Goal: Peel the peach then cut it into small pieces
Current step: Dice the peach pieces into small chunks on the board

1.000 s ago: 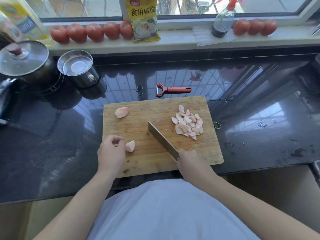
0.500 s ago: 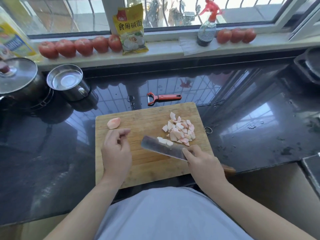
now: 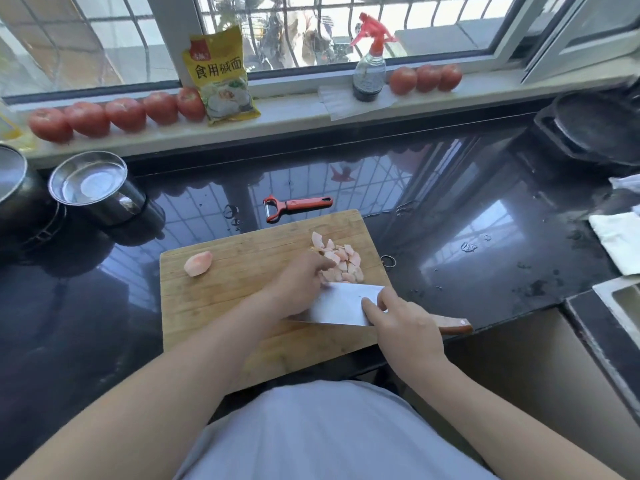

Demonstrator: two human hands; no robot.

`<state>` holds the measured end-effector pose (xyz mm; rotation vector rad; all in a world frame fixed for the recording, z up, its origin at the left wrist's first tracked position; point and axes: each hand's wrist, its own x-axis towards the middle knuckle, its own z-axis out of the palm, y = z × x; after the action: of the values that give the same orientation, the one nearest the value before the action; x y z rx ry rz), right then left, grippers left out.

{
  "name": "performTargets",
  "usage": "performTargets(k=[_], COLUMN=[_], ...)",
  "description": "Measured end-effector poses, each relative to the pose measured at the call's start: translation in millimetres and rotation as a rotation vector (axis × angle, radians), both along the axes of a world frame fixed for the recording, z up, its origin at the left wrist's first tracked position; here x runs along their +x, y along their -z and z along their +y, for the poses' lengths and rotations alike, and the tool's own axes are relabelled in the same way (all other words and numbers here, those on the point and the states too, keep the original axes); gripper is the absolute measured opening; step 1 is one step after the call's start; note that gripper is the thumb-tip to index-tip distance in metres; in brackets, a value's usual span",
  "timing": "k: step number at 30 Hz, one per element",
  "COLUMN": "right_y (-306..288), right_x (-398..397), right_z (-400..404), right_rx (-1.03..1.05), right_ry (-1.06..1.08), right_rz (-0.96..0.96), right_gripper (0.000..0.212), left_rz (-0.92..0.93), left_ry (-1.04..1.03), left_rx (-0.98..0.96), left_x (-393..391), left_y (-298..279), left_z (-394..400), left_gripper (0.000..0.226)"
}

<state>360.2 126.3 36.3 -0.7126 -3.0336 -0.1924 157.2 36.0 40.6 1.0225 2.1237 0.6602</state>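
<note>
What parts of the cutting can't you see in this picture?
- Head view: the left hand covers part of the peach pieces.
- The right hand hides most of the knife handle.
- The blade hides the cutting board beneath it.
- The pot is cut off by the left edge.

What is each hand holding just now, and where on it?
The right hand grips the cleaver where blade meets wooden handle, forefinger laid on the blade. The left hand holds nothing; its fingers touch the peach pieces.
</note>
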Motion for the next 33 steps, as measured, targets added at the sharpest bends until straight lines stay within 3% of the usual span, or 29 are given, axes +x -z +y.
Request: performTargets(k=[2, 4, 7, 10, 13, 18, 24, 29, 33], right_y=[-1, 2, 7, 8, 7, 1, -4, -7, -6], right_x=[5, 10, 12, 4, -11, -38, -41, -35, -35], right_z=[-3, -7, -15, -27, -37, -50, -56, -51, -50], right_rx=[-0.061, -0.204, -0.444, -0.637, -0.738, -0.851, -0.881, -0.871, -0.849], right_ry=[0.015, 0.028, 0.103, 0.128, 0.111, 0.104, 0.163, 0.193, 0.191], right_rz=[0.017, 0.040, 0.131, 0.177, 0.135, -0.065, -0.056, -0.068, -0.085], right_gripper=[0.041, 0.035, 0.035, 0.029, 0.011, 0.030, 0.036, 0.041, 0.034], left_rz=[-0.047, 0.000, 0.090, -0.024, -0.264, -0.318, -0.237, -0.157, -0.179], left_ry=[-0.218, -0.413, -0.490, -0.479, -0.571, -0.715, -0.622, -0.587, -0.510], left_rx=[0.131, 0.139, -0.170, -0.369, -0.271, -0.124, -0.051, -0.079, -0.195], left_x=[-15, -38, -70, -67, -45, -15, 5, 14, 16], left_y=[-16, -26, -27, -17, -1, 22, 35, 40, 37], left_z=[-20, -55, -128, -187, -204, -171, -137, -129, -130], left_gripper=[0.041, 0.035, 0.026, 0.028, 0.034, 0.016, 0.016, 0.011, 0.023])
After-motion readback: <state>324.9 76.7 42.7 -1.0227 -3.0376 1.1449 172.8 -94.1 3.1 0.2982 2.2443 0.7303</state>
